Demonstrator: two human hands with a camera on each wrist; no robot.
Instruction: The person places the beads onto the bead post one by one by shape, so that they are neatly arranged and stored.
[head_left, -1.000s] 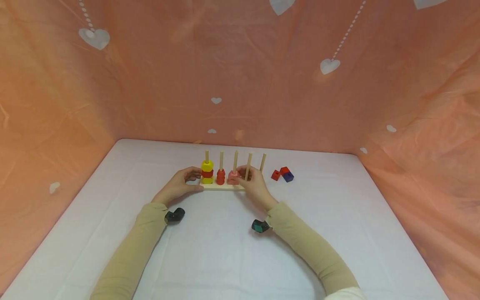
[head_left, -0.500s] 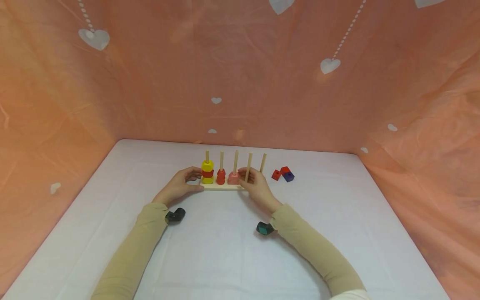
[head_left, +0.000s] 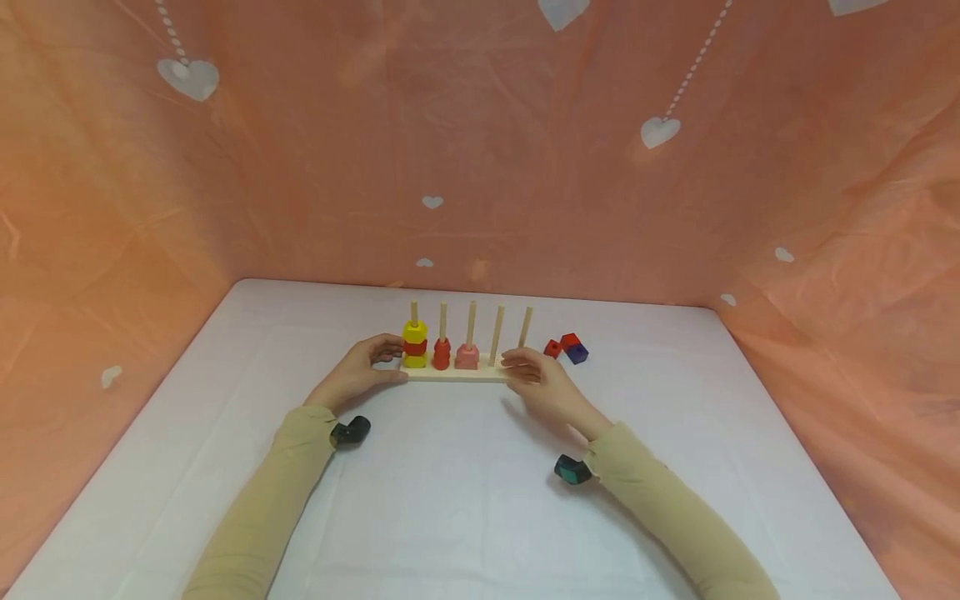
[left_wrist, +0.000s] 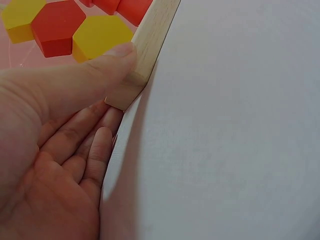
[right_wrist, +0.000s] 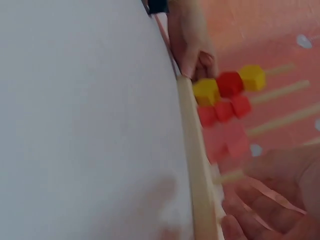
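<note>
A wooden peg stacker (head_left: pixel 453 377) stands on the table with its pegs in a row. On the leftmost peg, a red hexagonal bead (left_wrist: pixel 59 27) sits between two yellow hexagonal beads (left_wrist: pixel 102 37). Several small red beads (head_left: pixel 441 355) fill the lower part of the second peg, and pink beads (head_left: pixel 467 357) are on the third. The fourth peg (head_left: pixel 497 335) and fifth peg (head_left: pixel 526 327) carry no beads that show. My left hand (head_left: pixel 358 371) holds the base's left end, thumb on its front edge. My right hand (head_left: pixel 553 386), holding nothing, hovers by the right end with loosely bent fingers.
Right of the stacker lie two red cubes (head_left: pixel 570 340) and a purple cube (head_left: pixel 577 354), close together. White cloth (head_left: pixel 442 500) covers the table. A pink-orange curtain with heart shapes (head_left: pixel 480 167) hangs behind and at both sides.
My right hand has moved from the pink beads rightward to the stacker's right end, leaving the pink beads on the third peg. My left hand has stayed at the left end.
</note>
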